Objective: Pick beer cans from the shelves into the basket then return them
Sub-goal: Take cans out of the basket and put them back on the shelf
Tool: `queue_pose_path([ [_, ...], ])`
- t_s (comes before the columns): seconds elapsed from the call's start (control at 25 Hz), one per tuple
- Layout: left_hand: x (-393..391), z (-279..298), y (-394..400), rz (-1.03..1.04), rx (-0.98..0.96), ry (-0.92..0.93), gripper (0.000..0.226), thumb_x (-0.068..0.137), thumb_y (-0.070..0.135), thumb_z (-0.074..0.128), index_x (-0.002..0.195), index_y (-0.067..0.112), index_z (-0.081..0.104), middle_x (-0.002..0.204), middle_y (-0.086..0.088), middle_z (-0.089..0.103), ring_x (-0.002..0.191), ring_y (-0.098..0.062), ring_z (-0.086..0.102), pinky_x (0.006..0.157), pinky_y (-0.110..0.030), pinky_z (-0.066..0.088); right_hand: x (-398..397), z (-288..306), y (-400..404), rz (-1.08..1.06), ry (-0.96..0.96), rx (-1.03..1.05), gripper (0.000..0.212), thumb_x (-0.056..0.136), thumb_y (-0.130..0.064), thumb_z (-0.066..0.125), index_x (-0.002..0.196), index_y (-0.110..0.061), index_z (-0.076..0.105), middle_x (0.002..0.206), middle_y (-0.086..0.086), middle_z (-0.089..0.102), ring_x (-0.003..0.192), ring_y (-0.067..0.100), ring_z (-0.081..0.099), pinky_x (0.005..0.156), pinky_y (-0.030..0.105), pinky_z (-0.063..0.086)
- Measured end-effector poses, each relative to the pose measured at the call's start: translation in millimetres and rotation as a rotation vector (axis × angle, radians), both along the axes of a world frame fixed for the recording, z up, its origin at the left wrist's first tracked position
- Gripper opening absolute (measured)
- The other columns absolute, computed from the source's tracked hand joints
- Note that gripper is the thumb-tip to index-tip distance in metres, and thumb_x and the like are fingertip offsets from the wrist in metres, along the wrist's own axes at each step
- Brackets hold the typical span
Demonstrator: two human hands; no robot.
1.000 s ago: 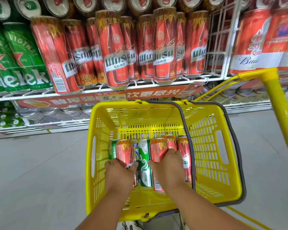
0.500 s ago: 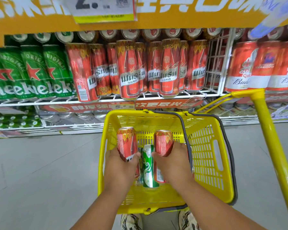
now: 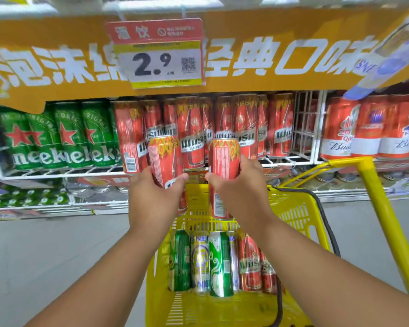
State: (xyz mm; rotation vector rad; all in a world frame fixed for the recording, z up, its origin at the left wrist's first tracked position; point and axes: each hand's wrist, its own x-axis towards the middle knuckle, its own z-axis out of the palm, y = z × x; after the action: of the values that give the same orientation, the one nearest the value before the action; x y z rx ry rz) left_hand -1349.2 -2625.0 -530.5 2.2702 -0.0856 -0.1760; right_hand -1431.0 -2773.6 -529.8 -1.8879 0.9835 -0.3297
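Beer cans: left hand (image 3: 155,197) grips one red can (image 3: 162,159), right hand (image 3: 237,188) another (image 3: 223,161), above the basket (image 3: 295,208). Seat each upright in the red row's (image 3: 243,123) gaps.

A white wire shelf (image 3: 57,177) holds tall cans standing in rows: green cans with a red star (image 3: 66,138) on the left, red cans with white letters (image 3: 279,128) in the middle, red and white cans (image 3: 366,128) on the right. A yellow plastic basket (image 3: 300,215) holds more cans lying side by side
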Motion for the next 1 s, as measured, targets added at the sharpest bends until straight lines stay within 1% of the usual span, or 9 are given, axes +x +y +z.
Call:
queue_pose_path([
  [0.12,24.9,-0.9,-10.2,-0.025,0.012,-0.027,0.042,0.071,0.068,0.071,0.084,0.028,0.065,0.088,0.002,0.067,0.077,-0.018,0.066,0.072,-0.041,0.057,21.4,2.4,-10.5,-0.002,-0.017,-0.020,0.037,0.068,-0.052,0.079,0.088,-0.025,0.063,0.098,0.002,0.061,0.078,0.005,0.059,0.070,0.029,0.054],
  [0.32,48.4,7.3,-22.3,-0.028,0.072,-0.072,0.049,0.077,0.058,0.077,0.092,0.013,0.066,0.108,-0.008,0.053,0.077,-0.022,0.056,0.075,-0.035,0.051,44.8,4.4,-20.0,-0.064,-0.023,-0.073,0.055,0.062,-0.059,0.080,0.098,-0.024,0.056,0.093,0.000,0.067,0.079,0.021,0.067,0.069,0.044,0.058],
  [0.4,54.0,10.4,-27.0,-0.023,0.120,-0.079,0.054,0.078,0.058,0.077,0.093,0.008,0.063,0.110,-0.010,0.049,0.077,-0.027,0.056,0.076,-0.040,0.053,54.2,9.2,-22.4,-0.089,-0.020,-0.097,0.062,0.064,-0.058,0.083,0.102,-0.019,0.054,0.093,0.003,0.066,0.081,0.026,0.066,0.070,0.047,0.058],
  [0.68,67.2,13.3,-40.7,0.018,0.201,-0.194,0.066,0.077,0.061,0.076,0.102,0.002,0.061,0.112,-0.015,0.051,0.100,-0.035,0.055,0.085,-0.044,0.052,85.9,21.4,-24.5,-0.137,0.001,-0.178,0.045,0.073,-0.044,0.084,0.093,-0.015,0.056,0.076,0.005,0.063,0.062,0.025,0.060,0.051,0.032,0.048],
  [0.8,76.5,12.8,-43.8,0.036,0.196,-0.204,0.070,0.074,0.061,0.077,0.108,0.002,0.062,0.112,-0.018,0.054,0.100,-0.037,0.056,0.085,-0.048,0.053,92.5,24.1,-24.5,-0.140,-0.001,-0.131,0.042,0.078,-0.035,0.084,0.074,-0.013,0.050,0.077,0.009,0.066,0.078,0.032,0.067,0.067,0.045,0.060],
  [0.84,78.4,12.1,-44.6,0.044,0.199,-0.199,0.070,0.074,0.060,0.078,0.108,0.002,0.061,0.113,-0.018,0.054,0.101,-0.037,0.056,0.084,-0.049,0.053,95.5,22.4,-24.7,-0.144,0.004,-0.156,0.043,0.077,-0.038,0.084,0.086,-0.006,0.056,0.086,0.012,0.068,0.090,0.034,0.067,0.075,0.048,0.060],
  [0.88,79.2,10.9,-45.3,0.051,0.203,-0.193,0.070,0.074,0.060,0.078,0.108,0.001,0.061,0.114,-0.019,0.054,0.102,-0.037,0.056,0.083,-0.048,0.053,98.7,21.4,-22.7,-0.157,0.022,-0.188,0.058,0.076,-0.042,0.084,0.112,-0.004,0.060,0.096,0.012,0.068,0.102,0.035,0.065,0.082,0.049,0.058],
  [0.92,79.1,9.7,-46.1,0.059,0.209,-0.193,0.069,0.074,0.059,0.079,0.108,0.001,0.061,0.117,-0.019,0.053,0.103,-0.037,0.056,0.081,-0.047,0.053,99.9,21.6,-21.0,-0.165,0.028,-0.220,0.078,0.076,-0.044,0.083,0.136,-0.004,0.052,0.104,0.010,0.065,0.112,0.035,0.061,0.089,0.048,0.056],
  [1.0,77.2,8.0,-48.1,0.075,0.241,-0.208,0.070,0.076,0.058,0.079,0.112,0.001,0.060,0.123,-0.019,0.050,0.106,-0.037,0.055,0.080,-0.046,0.053,99.9,19.3,-18.6,-0.163,0.057,-0.268,0.085,0.080,-0.045,0.081,0.147,-0.007,0.045,0.114,0.011,0.061,0.119,0.035,0.055,0.099,0.045,0.050],
])
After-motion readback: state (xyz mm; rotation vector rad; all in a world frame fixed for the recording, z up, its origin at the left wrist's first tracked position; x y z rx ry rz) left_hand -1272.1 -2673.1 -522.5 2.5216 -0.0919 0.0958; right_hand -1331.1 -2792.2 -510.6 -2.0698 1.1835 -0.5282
